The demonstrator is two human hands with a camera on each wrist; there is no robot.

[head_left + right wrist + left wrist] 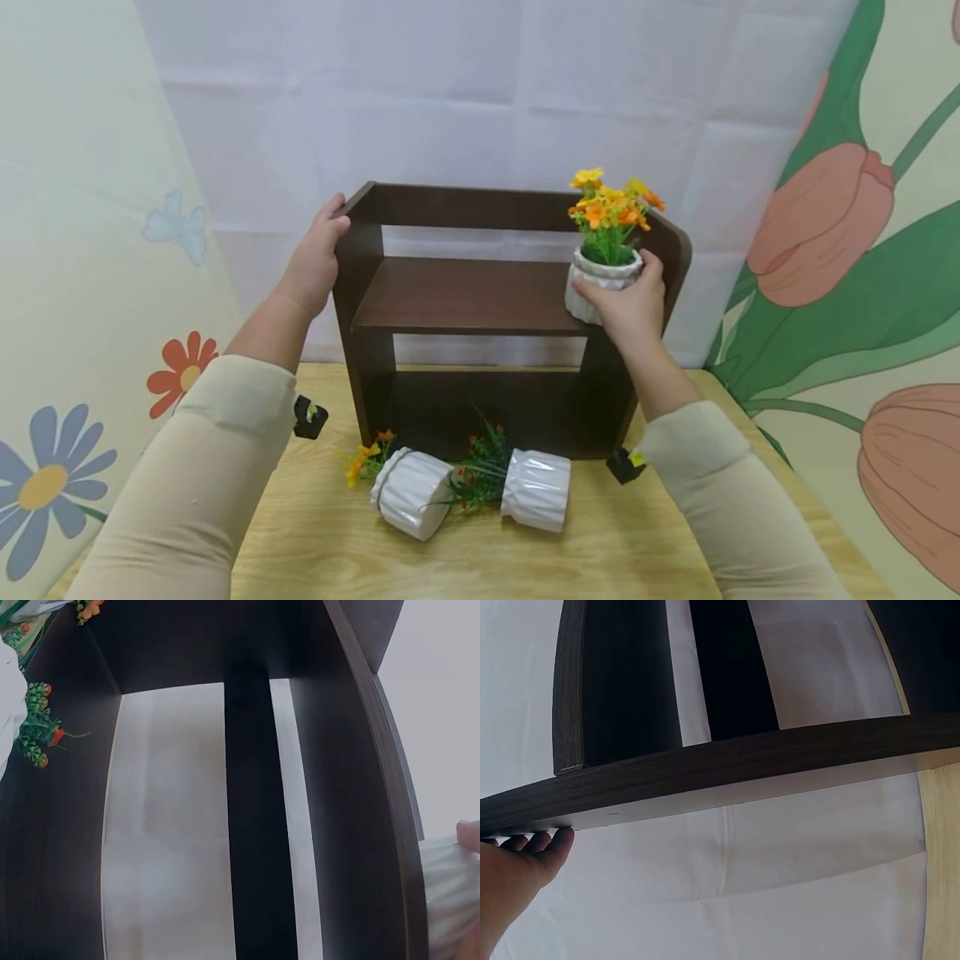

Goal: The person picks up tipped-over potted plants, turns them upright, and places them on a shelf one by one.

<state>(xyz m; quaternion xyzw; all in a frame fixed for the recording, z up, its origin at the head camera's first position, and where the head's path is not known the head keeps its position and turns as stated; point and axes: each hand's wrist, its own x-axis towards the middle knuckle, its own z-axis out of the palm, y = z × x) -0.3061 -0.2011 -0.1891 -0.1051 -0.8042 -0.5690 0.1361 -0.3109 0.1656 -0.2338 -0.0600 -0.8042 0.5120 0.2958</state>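
A dark brown two-tier shelf [465, 296] stands on the wooden table. My left hand [311, 258] rests against its left side panel near the top; in the left wrist view the fingers [555, 851] touch the panel's outer face. My right hand [633, 304] grips a white ribbed flowerpot [588, 287] with yellow and orange artificial flowers [609, 207], thumb in front and fingers around the right side. This pot is upright at the right end of the upper board. In the right wrist view, part of the pot [446, 889] shows beside the hand.
Two more white pots lie on their sides before the shelf: one pot [414, 493] with orange-yellow flowers, another pot [536, 490] with green leaves and red blooms. The wooden table [465, 571] extends in front. A white cloth [450, 92] hangs behind, with flower-printed panels at both sides.
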